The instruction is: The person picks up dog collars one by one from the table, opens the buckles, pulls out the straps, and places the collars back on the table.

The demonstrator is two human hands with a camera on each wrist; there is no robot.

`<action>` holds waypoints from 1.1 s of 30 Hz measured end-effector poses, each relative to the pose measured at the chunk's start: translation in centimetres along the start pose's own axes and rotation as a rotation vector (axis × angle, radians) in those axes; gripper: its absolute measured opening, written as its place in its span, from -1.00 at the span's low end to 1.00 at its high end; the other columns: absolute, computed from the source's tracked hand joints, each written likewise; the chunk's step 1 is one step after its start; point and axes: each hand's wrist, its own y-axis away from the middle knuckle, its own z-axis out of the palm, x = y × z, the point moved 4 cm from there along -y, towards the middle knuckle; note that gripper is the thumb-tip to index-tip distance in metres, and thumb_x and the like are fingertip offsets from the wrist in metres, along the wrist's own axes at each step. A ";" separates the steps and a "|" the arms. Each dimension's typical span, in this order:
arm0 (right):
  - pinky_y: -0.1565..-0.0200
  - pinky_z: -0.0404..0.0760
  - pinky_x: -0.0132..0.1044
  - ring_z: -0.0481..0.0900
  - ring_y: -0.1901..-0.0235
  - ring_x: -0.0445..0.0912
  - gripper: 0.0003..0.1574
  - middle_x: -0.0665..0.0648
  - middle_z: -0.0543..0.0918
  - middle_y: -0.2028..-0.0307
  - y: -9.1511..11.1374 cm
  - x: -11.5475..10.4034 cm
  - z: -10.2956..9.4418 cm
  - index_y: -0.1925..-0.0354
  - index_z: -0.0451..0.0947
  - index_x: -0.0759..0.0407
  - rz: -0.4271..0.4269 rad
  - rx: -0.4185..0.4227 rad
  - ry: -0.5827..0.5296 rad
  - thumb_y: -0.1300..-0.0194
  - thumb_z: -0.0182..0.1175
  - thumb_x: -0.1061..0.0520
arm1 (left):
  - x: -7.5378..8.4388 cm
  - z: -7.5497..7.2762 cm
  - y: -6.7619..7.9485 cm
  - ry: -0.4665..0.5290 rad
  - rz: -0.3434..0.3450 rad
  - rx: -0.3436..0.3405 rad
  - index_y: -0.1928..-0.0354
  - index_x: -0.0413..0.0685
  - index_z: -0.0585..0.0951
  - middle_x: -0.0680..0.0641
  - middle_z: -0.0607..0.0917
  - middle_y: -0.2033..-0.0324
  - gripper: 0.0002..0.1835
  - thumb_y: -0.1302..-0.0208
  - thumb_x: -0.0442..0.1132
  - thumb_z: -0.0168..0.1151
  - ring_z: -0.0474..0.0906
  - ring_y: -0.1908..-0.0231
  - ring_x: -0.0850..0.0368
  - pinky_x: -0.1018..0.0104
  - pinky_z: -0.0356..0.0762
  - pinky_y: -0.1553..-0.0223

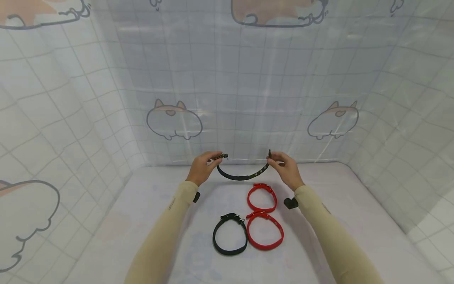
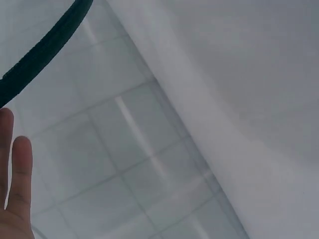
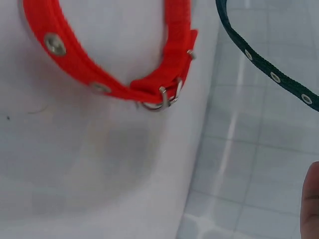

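Between my two hands an unbuckled black collar (image 1: 238,178) hangs in a downward curve above the far part of the table. My left hand (image 1: 203,167) pinches its buckle end. The eyeleted end is pinched by my right hand (image 1: 288,169), with the tip sticking up past the fingers. In the left wrist view the strap (image 2: 47,50) looks dark green and passes above two fingertips (image 2: 21,154). Metal eyelets line the strap (image 3: 271,74) in the right wrist view, where one finger (image 3: 310,199) shows at the edge.
Nearer me on the white table (image 1: 152,236) lie a buckled black collar (image 1: 230,252) and two buckled red collars, a far one (image 1: 249,199) and a near one (image 1: 265,247). A gridded curtain (image 1: 255,79) with cartoon animals surrounds the table at the back and sides.
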 end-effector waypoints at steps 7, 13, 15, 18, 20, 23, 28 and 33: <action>-0.16 0.52 0.02 0.56 -0.14 0.02 -0.48 0.14 0.69 -0.07 -0.5 1.6 0.5 -0.24 0.55 0.15 0.048 -0.004 0.030 -0.44 0.27 -0.06 | -1.2 1.3 -0.1 -0.078 -0.047 -0.087 -0.25 -0.05 0.62 -0.01 0.69 -0.13 -0.59 -0.44 -0.10 0.26 0.61 -0.09 0.07 0.12 0.54 -0.14; -0.13 0.53 0.05 0.57 -0.13 0.08 -0.46 0.19 0.68 -0.06 -0.3 2.3 0.4 -0.24 0.54 0.23 0.065 -0.003 0.077 -0.44 0.27 -0.05 | -2.3 1.3 0.2 -0.093 -0.095 -0.120 -0.27 0.02 0.62 0.01 0.68 -0.14 -0.60 -0.46 -0.09 0.25 0.60 -0.11 0.08 0.10 0.52 -0.17; -0.12 0.54 0.05 0.58 -0.11 0.10 -0.44 0.21 0.68 -0.05 -0.2 2.6 0.1 -0.22 0.55 0.26 0.073 0.006 0.110 -0.45 0.26 -0.07 | -2.6 1.0 0.3 -0.092 -0.103 -0.128 -0.28 0.00 0.61 0.00 0.68 -0.15 -0.59 -0.46 -0.09 0.25 0.60 -0.12 0.06 0.07 0.51 -0.19; -0.10 0.55 0.08 0.59 -0.09 0.15 -0.48 0.26 0.67 -0.04 0.0 3.1 -0.5 -0.19 0.56 0.27 0.106 0.014 0.152 -0.46 0.26 -0.05 | -3.2 0.4 0.6 -0.112 -0.127 -0.146 -0.31 0.01 0.58 -0.01 0.69 -0.14 -0.56 -0.46 -0.08 0.25 0.60 -0.13 0.04 0.02 0.51 -0.19; -0.09 0.56 0.11 0.60 -0.09 0.20 -0.52 0.31 0.67 -0.05 0.2 3.6 -0.9 -0.18 0.56 0.29 0.146 0.015 0.176 -0.47 0.25 -0.01 | -3.6 0.0 0.8 -0.129 -0.150 -0.165 -0.34 0.02 0.55 -0.04 0.70 -0.11 -0.54 -0.46 -0.10 0.26 0.61 -0.11 0.01 -0.03 0.52 -0.16; -0.11 0.54 0.13 0.59 -0.11 0.25 -0.57 0.36 0.66 -0.06 0.5 4.3 -1.5 -0.16 0.56 0.31 0.217 0.004 0.216 -0.47 0.24 0.06 | -4.3 -0.4 1.2 -0.171 -0.191 -0.201 -0.38 0.06 0.51 -0.05 0.72 -0.06 -0.51 -0.46 -0.12 0.27 0.62 -0.09 -0.02 -0.06 0.54 -0.11; -0.09 0.55 0.09 0.60 -0.08 0.25 -0.59 0.40 0.66 -0.05 1.3 5.6 -2.1 -0.12 0.58 0.37 0.344 -0.020 0.287 -0.43 0.24 0.13 | -5.4 -1.1 2.2 -0.207 -0.228 -0.242 -0.39 0.04 0.49 -0.10 0.73 -0.04 -0.50 -0.45 -0.17 0.28 0.63 -0.06 -0.08 -0.10 0.55 -0.06; 0.03 0.59 0.05 0.64 0.06 0.24 -0.50 0.46 0.66 0.00 2.2 6.4 -2.4 -0.15 0.52 0.47 0.436 -0.039 0.324 -0.40 0.26 0.13 | -7.0 -1.3 3.4 -0.232 -0.236 -0.259 -0.37 0.00 0.51 -0.15 0.73 0.00 -0.49 -0.40 -0.24 0.32 0.63 -0.03 -0.12 -0.15 0.56 -0.04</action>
